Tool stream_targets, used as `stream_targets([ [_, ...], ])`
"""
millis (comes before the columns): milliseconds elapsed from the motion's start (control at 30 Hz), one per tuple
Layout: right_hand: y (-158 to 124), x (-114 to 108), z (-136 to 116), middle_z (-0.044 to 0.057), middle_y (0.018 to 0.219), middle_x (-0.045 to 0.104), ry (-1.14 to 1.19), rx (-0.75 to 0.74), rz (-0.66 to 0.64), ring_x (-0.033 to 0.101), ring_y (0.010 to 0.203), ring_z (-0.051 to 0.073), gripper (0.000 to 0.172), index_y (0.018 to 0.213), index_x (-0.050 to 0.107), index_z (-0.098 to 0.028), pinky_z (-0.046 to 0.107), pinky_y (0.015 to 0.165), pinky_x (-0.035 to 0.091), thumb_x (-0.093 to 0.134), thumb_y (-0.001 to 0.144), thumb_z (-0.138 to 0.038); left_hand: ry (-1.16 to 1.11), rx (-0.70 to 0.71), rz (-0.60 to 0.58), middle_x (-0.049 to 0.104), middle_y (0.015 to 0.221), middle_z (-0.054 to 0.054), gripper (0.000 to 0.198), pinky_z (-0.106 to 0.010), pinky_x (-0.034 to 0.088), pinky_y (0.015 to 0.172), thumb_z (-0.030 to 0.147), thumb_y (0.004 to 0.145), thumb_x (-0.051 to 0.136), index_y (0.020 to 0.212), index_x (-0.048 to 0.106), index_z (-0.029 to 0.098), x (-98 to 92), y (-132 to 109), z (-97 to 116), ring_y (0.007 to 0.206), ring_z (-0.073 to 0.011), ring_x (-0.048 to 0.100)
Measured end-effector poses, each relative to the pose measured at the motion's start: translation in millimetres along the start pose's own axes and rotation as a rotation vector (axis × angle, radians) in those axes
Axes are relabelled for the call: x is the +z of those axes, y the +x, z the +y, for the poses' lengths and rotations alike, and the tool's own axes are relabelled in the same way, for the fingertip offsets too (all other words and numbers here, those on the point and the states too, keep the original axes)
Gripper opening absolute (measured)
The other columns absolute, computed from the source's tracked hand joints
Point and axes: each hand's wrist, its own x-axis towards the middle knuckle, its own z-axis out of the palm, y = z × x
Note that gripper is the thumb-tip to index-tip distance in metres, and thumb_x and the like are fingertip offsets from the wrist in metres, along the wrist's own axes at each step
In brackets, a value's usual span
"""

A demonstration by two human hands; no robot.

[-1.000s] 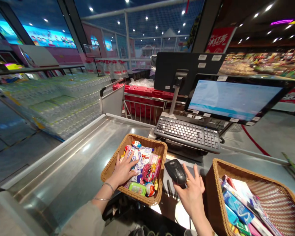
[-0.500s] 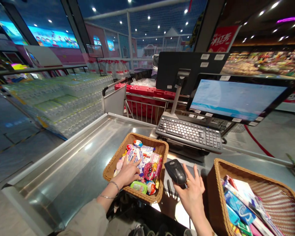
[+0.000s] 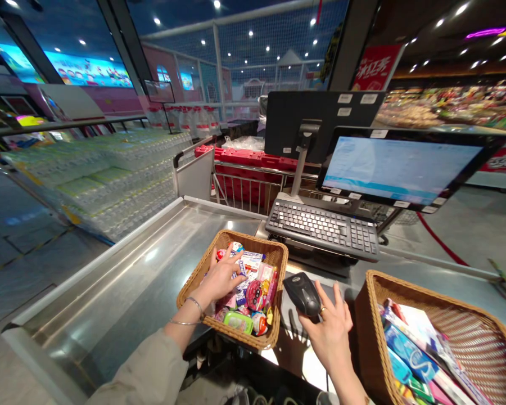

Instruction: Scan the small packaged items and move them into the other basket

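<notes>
My left hand (image 3: 221, 277), a bangle at its wrist, is over the left wicker basket (image 3: 188, 286) with its fingers spread, on or just above the sweets; contact is unclear. Partly under it are blue-and-white candy packs (image 3: 253, 257). Beside them lie a round pink pack (image 3: 255, 295), a green pack (image 3: 238, 322) and a red-and-white egg-shaped sweet (image 3: 260, 324). My right hand (image 3: 329, 329) grips a black handheld barcode scanner (image 3: 302, 293) between thumb and fingers, just right of that basket. The scanner's handle is largely hidden by the hand.
A second wicker basket (image 3: 367, 332) with toothpaste-like boxes (image 3: 413, 351) stands at the right. Behind the counter's steel top (image 3: 122, 292) are a keyboard (image 3: 320, 228) and a lit monitor (image 3: 398, 166). Stacked bottles (image 3: 109, 174) stand at the left, a metal cart (image 3: 244, 188) behind.
My left hand has shifted up and left within the basket, uncovering more sweets near the front. My right hand and the scanner stay nearly in place. The view has shifted slightly.
</notes>
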Motion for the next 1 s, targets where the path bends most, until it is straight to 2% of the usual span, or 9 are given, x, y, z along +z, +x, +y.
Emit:
stream_targets([
  [200, 3, -2, -2, 0.003, 0.139, 0.056, 0.004, 0.014, -0.003, 0.02, 0.146, 0.035, 0.023, 0.085, 0.072, -0.024, 0.062, 0.111, 0.02, 0.059, 0.076, -0.041, -0.219, -0.182, 0.225, 0.047, 0.147, -0.002, 0.031, -0.069, -0.001, 0.113, 0.044, 0.087, 0.057, 0.068, 0.063, 0.021, -16.2, 18, 8, 0.147, -0.0302, 0.021],
  [300, 4, -3, -2, 0.003, 0.139, 0.056, 0.004, 0.007, 0.014, 0.02, 0.146, 0.034, 0.021, 0.082, 0.072, -0.024, 0.062, 0.111, 0.021, 0.059, 0.077, -0.04, -0.337, -0.278, 0.336, 0.05, 0.144, -0.004, 0.035, -0.069, 0.005, 0.114, 0.046, 0.088, 0.055, 0.063, 0.062, 0.021, -14.5, 24, 8, 0.146, -0.0302, 0.025],
  [400, 4, -3, -1, 0.003, 0.138, 0.057, 0.008, 0.005, 0.024, 0.021, 0.146, 0.034, 0.02, 0.081, 0.072, -0.024, 0.062, 0.112, 0.02, 0.06, 0.076, -0.039, -0.399, -0.366, 0.399, 0.052, 0.143, -0.004, 0.035, -0.07, 0.009, 0.113, 0.046, 0.088, 0.055, 0.064, 0.065, 0.022, -7.6, 25, 5, 0.145, -0.0312, 0.027],
  [667, 7, -2, 2, 0.002, 0.139, 0.056, 0.019, 0.017, 0.001, 0.02, 0.146, 0.034, 0.02, 0.085, 0.072, -0.026, 0.064, 0.112, 0.019, 0.063, 0.074, -0.04, -0.273, -0.529, 0.389, 0.054, 0.141, -0.005, 0.032, -0.076, 0.01, 0.108, 0.044, 0.09, 0.051, 0.072, 0.068, 0.024, 15.1, 11, -10, 0.144, -0.0365, 0.026],
  [867, 8, -3, 0, 0.003, 0.139, 0.055, 0.018, 0.008, -0.008, 0.02, 0.146, 0.035, 0.024, 0.09, 0.072, -0.025, 0.064, 0.111, 0.019, 0.06, 0.075, -0.04, -0.075, -0.522, 0.389, 0.056, 0.139, -0.005, 0.031, -0.075, 0.008, 0.108, 0.044, 0.09, 0.051, 0.074, 0.068, 0.024, 22.0, -5, -25, 0.144, -0.0374, 0.027],
  [1000, 9, -2, -1, 0.003, 0.138, 0.057, 0.027, 0.013, -0.008, 0.021, 0.146, 0.035, 0.023, 0.084, 0.072, -0.025, 0.064, 0.111, 0.019, 0.059, 0.075, -0.042, -0.062, -0.518, 0.353, 0.057, 0.139, -0.005, 0.027, -0.074, 0.002, 0.11, 0.043, 0.09, 0.052, 0.078, 0.069, 0.025, 20.0, -11, -31, 0.142, -0.0364, 0.031],
])
